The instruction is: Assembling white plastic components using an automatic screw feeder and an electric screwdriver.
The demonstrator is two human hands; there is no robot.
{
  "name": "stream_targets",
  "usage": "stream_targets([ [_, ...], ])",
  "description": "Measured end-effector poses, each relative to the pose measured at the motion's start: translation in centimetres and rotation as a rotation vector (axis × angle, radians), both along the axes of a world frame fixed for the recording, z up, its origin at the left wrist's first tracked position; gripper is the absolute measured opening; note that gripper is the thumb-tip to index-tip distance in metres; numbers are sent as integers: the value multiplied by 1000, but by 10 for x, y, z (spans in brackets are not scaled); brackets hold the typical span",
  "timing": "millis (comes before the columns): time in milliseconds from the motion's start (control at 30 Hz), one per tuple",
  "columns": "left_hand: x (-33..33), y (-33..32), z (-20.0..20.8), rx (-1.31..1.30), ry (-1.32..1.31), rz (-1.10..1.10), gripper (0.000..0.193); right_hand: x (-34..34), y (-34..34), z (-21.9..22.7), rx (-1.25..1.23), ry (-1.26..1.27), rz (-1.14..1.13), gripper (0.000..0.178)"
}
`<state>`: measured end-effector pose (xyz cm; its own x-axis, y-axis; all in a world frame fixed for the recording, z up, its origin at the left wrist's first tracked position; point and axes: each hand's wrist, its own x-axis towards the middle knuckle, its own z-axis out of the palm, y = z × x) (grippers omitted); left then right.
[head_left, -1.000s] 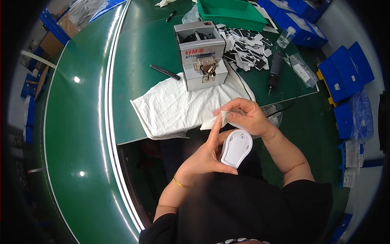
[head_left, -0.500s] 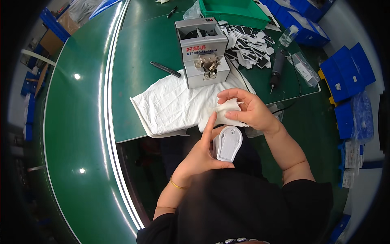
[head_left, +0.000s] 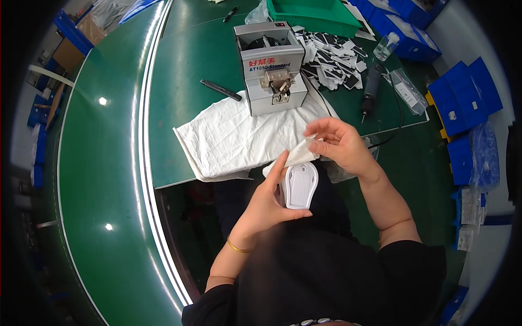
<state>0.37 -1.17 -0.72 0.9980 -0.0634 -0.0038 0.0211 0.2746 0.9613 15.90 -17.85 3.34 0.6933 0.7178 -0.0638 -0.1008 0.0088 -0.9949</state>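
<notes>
Between the thumb and fingers of my left hand is a white plastic housing, rounded at its far end, with a recessed face turned up and small holes near the top. Its far end meets a bunched piece of white cloth. My right hand pinches that cloth between thumb and fingers, just beyond the housing. A larger spread of the white cloth lies over the table's front edge, partly under a grey tape-dispenser-like machine.
A black pen-like cutter lies left of the machine. Behind it are a pile of black and white pieces and a green tray. At right are an electric screwdriver, its cable, a clear bottle and blue bins.
My right hand has moved slightly right, drawing the cloth with it. The white housing has tilted and shifted a little up and left in my left hand.
</notes>
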Motion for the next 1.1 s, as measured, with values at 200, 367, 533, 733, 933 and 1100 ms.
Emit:
stream_targets([
  [200, -2, -1, -1, 206, -6, 65, 125, -7, -7, -2, -323, -230, 51, 24],
  [367, -2, -3, -6, 221, -30, 60, 127, -8, -5, -6, -294, -541, 45, 23],
  [533, -5, -5, 3, 211, -67, 38, 132, -1, -3, -8, -281, -619, -84, 19],
  [733, 0, -7, -4, 178, -84, -69, 132, -9, -3, 2, -266, -593, -20, 16],
  [933, -1, -18, -3, -97, -33, -218, 128, -4, 2, -8, -45, -846, 11, 14],
  [1100, 1, -17, -13, 18, -81, -198, 127, -11, -2, -9, -44, -490, -16, 16],
])
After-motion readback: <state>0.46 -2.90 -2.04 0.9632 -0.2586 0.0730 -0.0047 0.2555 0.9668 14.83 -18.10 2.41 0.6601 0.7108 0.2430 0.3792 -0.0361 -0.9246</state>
